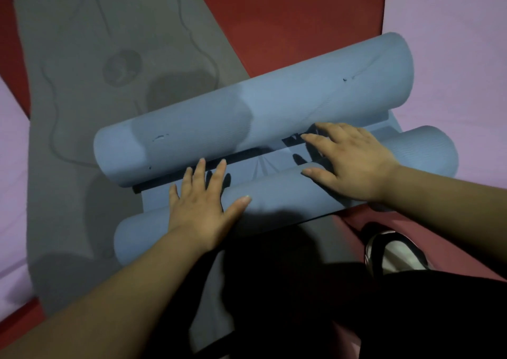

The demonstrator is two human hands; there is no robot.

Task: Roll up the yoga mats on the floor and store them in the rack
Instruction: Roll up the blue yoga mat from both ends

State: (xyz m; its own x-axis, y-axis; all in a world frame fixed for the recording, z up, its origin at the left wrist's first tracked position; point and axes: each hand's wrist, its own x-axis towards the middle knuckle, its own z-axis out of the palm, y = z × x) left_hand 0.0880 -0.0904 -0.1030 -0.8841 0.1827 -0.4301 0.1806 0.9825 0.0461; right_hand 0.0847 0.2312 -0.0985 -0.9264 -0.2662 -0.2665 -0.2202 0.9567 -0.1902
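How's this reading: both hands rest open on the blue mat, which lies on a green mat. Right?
No. The head view shows a grey mat underneath, not a green one. The left hand and right hand do rest open on the blue mat.

A red floor (288, 15) is seen past the fingers (201, 169) of the left hand (200, 210). A grey mat (82, 29) with a faint line pattern is spread flat on it, stretching away ahead and left of those fingers. A lilac mat (452, 43) is laid beyond the fingers (323, 130) of the right hand (354, 161), out to their right. A second lilac mat (13, 139) is laid far left of the left fingers. A shoe (395, 251) is placed well behind the right fingers.
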